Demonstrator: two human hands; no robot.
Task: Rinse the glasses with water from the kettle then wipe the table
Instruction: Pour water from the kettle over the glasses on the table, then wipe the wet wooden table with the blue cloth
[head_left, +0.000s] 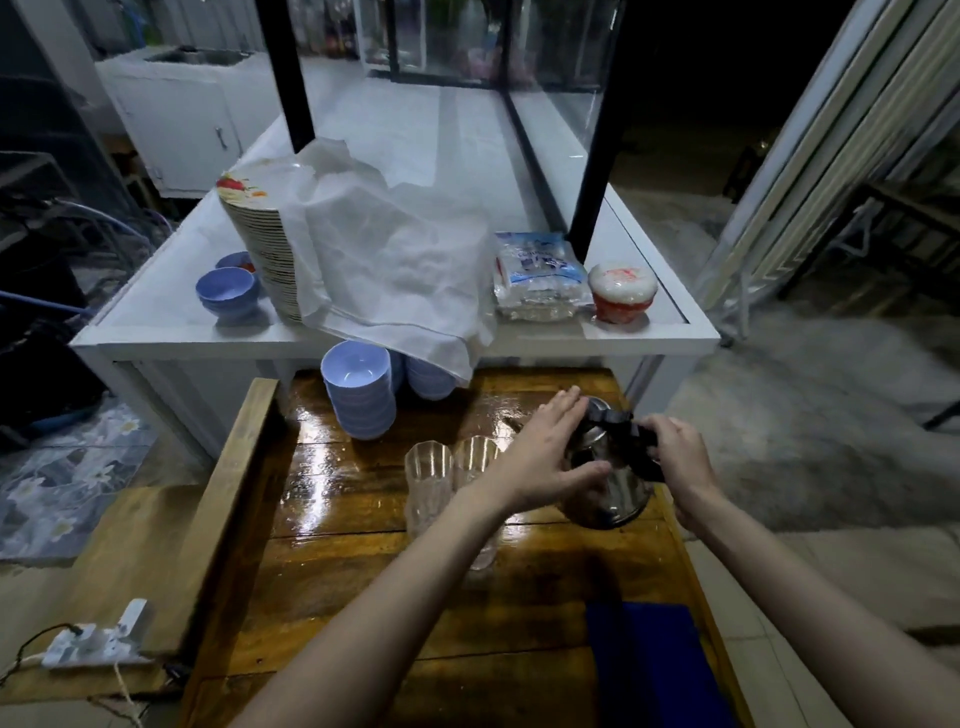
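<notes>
Two hands on kettle (605, 467) — right hand (675, 457) grip clenching handle, left hand (545, 457) splayed flat.

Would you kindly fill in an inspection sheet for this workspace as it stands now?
Surface: wooden table, wet and glossy at the far half.
Job's things: metal kettle upright on the table; two clear glasses beside it, left of it; blue cloth at the near right edge.
Clutter: stacked blue bowls at the far end; on the white counter behind, a plate stack under a white cloth, and a plastic packet.
Grip: right hand closed on the kettle's black handle; left hand open, against the kettle's side.
Cables: power strip with a cord on the left bench.
Surroundings: dark outdoors to the right.
</notes>
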